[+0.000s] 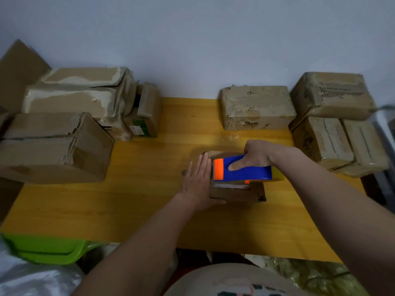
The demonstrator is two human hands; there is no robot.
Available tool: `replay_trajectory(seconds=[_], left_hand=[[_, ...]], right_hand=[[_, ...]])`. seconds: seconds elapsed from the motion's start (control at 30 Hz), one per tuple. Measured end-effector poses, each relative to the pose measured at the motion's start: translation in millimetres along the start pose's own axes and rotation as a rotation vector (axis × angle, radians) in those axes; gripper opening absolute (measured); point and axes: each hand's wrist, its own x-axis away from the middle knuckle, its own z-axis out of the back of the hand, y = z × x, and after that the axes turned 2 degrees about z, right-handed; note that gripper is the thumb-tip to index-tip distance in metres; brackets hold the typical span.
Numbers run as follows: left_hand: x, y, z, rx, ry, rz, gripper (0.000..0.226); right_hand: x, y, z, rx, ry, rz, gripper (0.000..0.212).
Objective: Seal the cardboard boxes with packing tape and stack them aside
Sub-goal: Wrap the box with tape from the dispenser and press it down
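While the flat left hand (pixel 197 180) steadies the box (pixel 235 192), the right hand (pixel 255 155) grips the tape dispenser (pixel 241 168).

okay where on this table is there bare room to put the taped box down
Bare table lies on the near left, between the left hand and the green bin, and between the small box and the numbered box. Both ends are crowded.
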Motion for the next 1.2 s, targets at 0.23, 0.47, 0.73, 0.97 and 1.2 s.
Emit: replay_trajectory(seconds=[0.23,0.47,0.73,0.97,1.2], left_hand=[[0.9,0.4,2.9,0.067,-0.027,0.027,0.133],[2.6,11.9,4.5,0.170,-0.020,0.033,0.133],[4.6,14.6,12.1,0.357,-0.136,0.070,0.150],[-8.1,40.8,15.9,0.999,0.091,0.409,0.093],[-26.6,50.3,0.9,0.941,0.370,0.780,0.043]], right_hand=[[16.3,34.7,10.9,0.025,-0.018,-0.025,0.056],[19.4,68.3,10.0,0.003,0.029,-0.086,0.055],[8.7,72.8,3.4,-0.054,0.054,-0.095,0.059],[5.5,76.8,3.6,-0.082,0.038,-0.073,0.058],[-1.8,84.2,1.2,-0.112,0.013,-0.029,0.048]])
